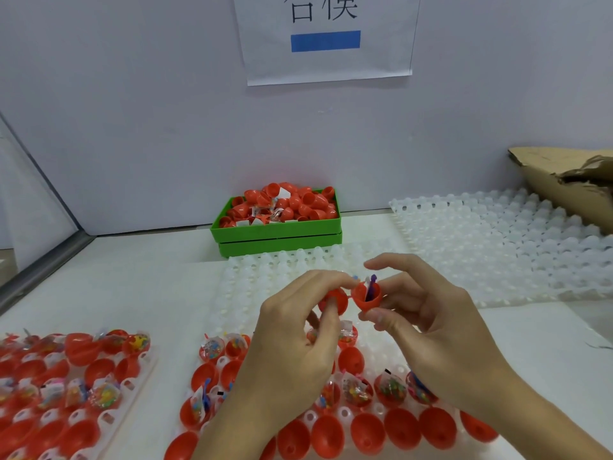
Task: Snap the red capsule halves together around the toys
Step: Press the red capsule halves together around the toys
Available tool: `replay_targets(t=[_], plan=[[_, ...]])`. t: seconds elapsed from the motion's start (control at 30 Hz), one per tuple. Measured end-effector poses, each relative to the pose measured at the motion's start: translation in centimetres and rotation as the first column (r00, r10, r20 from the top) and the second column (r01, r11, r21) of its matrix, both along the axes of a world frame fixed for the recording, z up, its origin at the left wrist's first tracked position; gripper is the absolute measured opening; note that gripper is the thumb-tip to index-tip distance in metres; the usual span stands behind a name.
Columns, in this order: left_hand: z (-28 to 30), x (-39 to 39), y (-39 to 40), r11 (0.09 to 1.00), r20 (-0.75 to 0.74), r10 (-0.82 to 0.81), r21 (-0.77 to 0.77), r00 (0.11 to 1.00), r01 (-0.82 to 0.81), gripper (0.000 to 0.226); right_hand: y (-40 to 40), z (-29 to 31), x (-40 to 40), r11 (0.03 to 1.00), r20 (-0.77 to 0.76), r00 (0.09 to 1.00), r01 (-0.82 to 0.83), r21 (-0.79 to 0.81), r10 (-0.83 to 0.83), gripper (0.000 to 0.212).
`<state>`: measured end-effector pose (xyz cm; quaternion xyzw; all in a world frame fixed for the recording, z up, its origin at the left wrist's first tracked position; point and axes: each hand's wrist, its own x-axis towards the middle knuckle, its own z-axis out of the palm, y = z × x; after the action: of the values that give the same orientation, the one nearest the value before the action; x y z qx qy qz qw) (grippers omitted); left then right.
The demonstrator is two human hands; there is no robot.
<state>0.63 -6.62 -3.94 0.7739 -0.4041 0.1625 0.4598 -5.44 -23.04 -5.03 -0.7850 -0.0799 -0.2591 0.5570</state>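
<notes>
My right hand pinches an open red capsule half between thumb and fingers, above the white tray. A purple toy piece in a clear bag sticks up out of it. Just to the left, my left hand holds the other red half, which is joined to the first by a thin hinge; its fingertips touch the rim of the filled half. The two halves are apart. Below my hands, red capsule halves with bagged toys sit in the tray's pockets.
A green bin heaped with red capsules stands at the back wall. A second white pocket tray lies at the right under a cardboard box. Another tray of red halves with toys lies at the front left.
</notes>
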Motion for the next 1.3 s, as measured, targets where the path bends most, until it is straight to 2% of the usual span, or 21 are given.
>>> replay_targets(t=[0.27, 0.37, 0.53, 0.8, 1.0, 1.17, 1.3], plan=[[-0.5, 0.2, 0.1, 0.997, 0.012, 0.023, 0.071, 1.0, -0.023, 0.019, 0.0, -0.5, 0.1, 0.969, 0.055, 0.997, 0.067, -0.236, -0.055, 0.064], [-0.4, 0.2, 0.1, 0.998, -0.036, 0.028, 0.056, 0.999, -0.026, 0.03, 0.0, -0.6, 0.1, 0.964, 0.067, 0.997, 0.065, -0.258, -0.049, 0.061], [-0.2, 0.2, 0.1, 0.995, -0.034, 0.098, -0.013, 0.995, -0.098, 0.021, 0.1, -0.7, 0.1, 0.964, 0.099, 0.994, 0.069, -0.258, -0.045, 0.062], [0.3, -0.1, -0.2, 0.995, -0.313, 0.018, -0.091, 0.95, -0.049, 0.017, 0.1, -1.1, 0.2, 0.946, 0.195, 0.978, 0.133, -0.297, -0.077, 0.064], [0.2, 0.1, -0.2, 0.981, -0.488, -0.04, -0.183, 0.872, -0.058, 0.01, 0.7, -1.5, 0.3, 0.932, 0.292, 0.952, 0.182, -0.314, -0.088, 0.049], [0.2, 0.0, -0.2, 0.964, -0.531, -0.103, -0.26, 0.841, -0.046, 0.006, 0.5, -1.5, 0.3, 0.96, 0.276, 0.957, 0.157, -0.233, -0.09, 0.047], [0.3, -0.2, -0.3, 0.967, -0.475, -0.072, -0.25, 0.877, -0.056, 0.004, 0.6, -1.2, 0.2, 0.979, 0.262, 0.963, 0.114, -0.17, -0.067, 0.048]])
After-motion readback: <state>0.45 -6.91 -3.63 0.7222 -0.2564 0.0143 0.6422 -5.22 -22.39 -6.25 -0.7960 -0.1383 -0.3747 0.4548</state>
